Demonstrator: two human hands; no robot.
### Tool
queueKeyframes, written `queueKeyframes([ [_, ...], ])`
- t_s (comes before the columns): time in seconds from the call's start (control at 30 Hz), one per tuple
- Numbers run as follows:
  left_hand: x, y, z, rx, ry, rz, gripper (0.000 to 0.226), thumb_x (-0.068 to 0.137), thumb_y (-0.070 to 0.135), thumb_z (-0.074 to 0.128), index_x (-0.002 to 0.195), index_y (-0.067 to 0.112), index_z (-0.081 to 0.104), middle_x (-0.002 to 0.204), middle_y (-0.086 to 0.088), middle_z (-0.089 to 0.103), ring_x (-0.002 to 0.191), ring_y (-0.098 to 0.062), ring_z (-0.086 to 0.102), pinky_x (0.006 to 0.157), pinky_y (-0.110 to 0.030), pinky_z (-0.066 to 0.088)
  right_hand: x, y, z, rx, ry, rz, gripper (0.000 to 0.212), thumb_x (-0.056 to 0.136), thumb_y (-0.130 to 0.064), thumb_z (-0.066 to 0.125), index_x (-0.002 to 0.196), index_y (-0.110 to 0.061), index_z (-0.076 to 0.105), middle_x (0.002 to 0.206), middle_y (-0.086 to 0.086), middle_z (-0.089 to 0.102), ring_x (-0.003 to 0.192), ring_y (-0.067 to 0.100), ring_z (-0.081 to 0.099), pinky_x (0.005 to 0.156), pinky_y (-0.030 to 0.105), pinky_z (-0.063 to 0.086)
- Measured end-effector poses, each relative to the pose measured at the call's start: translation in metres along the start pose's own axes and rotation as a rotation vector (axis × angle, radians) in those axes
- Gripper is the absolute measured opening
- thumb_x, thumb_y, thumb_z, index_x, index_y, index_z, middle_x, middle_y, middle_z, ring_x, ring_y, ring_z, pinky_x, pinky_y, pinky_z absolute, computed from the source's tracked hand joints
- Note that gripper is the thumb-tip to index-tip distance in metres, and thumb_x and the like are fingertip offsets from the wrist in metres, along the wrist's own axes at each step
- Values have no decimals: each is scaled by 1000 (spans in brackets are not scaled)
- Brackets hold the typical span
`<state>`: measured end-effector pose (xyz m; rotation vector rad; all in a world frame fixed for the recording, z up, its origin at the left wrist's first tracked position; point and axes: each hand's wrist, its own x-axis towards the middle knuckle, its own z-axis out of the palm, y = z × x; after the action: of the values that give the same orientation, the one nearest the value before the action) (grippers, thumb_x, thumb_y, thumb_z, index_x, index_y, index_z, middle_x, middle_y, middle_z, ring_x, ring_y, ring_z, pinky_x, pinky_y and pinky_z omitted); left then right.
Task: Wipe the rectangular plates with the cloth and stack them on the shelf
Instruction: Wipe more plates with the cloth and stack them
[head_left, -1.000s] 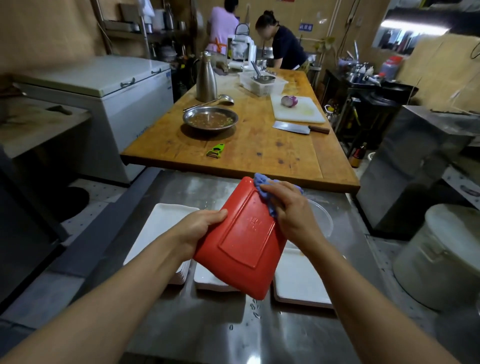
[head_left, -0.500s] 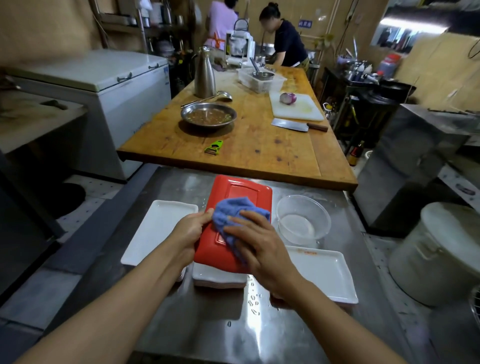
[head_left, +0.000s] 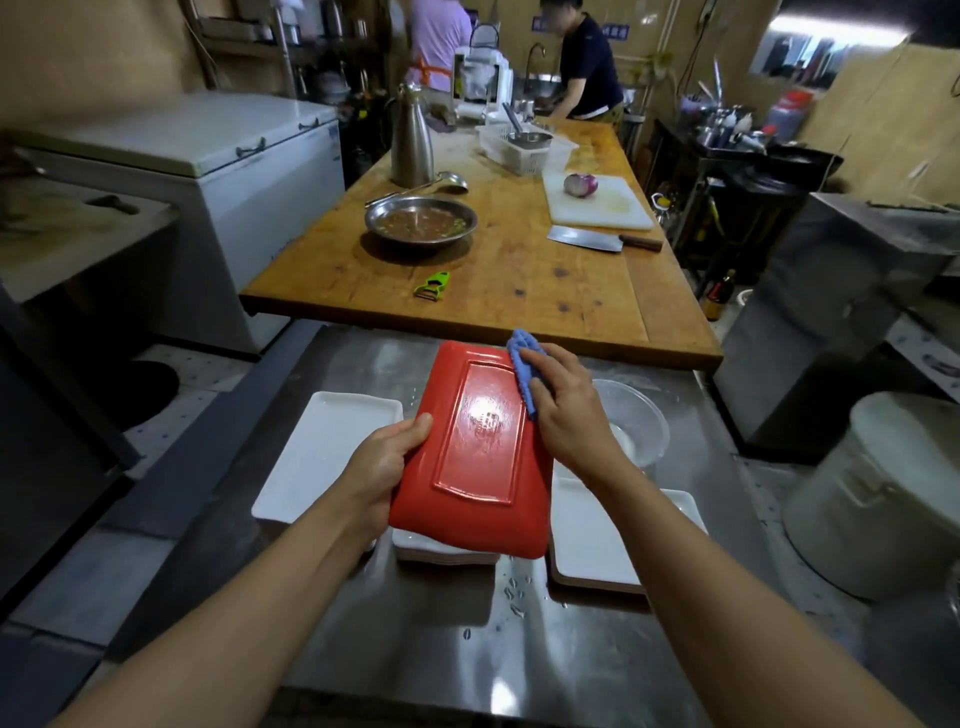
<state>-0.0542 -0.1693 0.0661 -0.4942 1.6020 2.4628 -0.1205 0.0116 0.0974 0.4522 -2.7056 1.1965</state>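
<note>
A red rectangular plate (head_left: 480, 452) is held bottom side up above the steel counter (head_left: 447, 644). My left hand (head_left: 387, 465) grips its left edge, thumb on top. My right hand (head_left: 569, 410) presses a blue cloth (head_left: 522, 364) against the plate's far right corner, with most of the cloth hidden under the fingers. White rectangular plates lie below: one stack at the left (head_left: 324, 457), one partly hidden under the red plate (head_left: 441, 552), one at the right (head_left: 592, 540).
A clear bowl (head_left: 636, 426) stands right of the plates. Beyond the counter is a wooden table (head_left: 519, 280) with a green peeler (head_left: 434, 286), a metal dish (head_left: 421, 221), a cleaver (head_left: 602, 240) and a cutting board (head_left: 597, 202). A white pot (head_left: 878, 493) sits at the right. Two people work at the back.
The cloth and my right hand have slid from the plate's middle to its far right corner. The plate now lies flatter, its underside in full view.
</note>
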Motion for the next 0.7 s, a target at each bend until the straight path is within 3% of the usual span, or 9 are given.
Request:
queueKeyframes([
  [0.17,7,-1,10,-142,95,-81,24,99,24,44,100,8,61,74,-10,74,64,-22,71,50,-34,56,-23,-3,6,19,-48,19,39,97,-8,42,135,-13,49,150,3,34,139,16,28,112,21,17],
  [0.4,16,-7,10,-128,258,-116,21,97,29,49,107,12,59,88,-11,69,78,-29,67,62,-40,52,-78,-3,26,14,64,-44,36,95,-4,47,128,-11,56,139,2,48,126,6,38,103,0,14],
  [0.53,17,-10,17,-152,341,-89,21,97,28,50,107,11,58,86,-9,66,75,-28,65,67,-43,52,-103,-6,43,-58,197,-86,34,86,4,58,119,-6,63,128,8,58,124,22,46,110,20,26],
  [0.63,17,-11,23,-141,396,-35,18,98,25,49,105,12,57,83,-8,63,75,-27,62,74,-43,50,-108,-19,55,-96,268,-139,28,80,4,67,107,-4,70,115,11,66,112,31,55,100,34,43],
  [0.7,16,-10,27,-130,403,-8,19,98,24,47,106,11,58,84,-8,63,76,-26,61,78,-40,50,-109,-30,63,-97,291,-169,24,78,2,69,101,-5,72,109,9,67,105,29,57,94,33,47],
])
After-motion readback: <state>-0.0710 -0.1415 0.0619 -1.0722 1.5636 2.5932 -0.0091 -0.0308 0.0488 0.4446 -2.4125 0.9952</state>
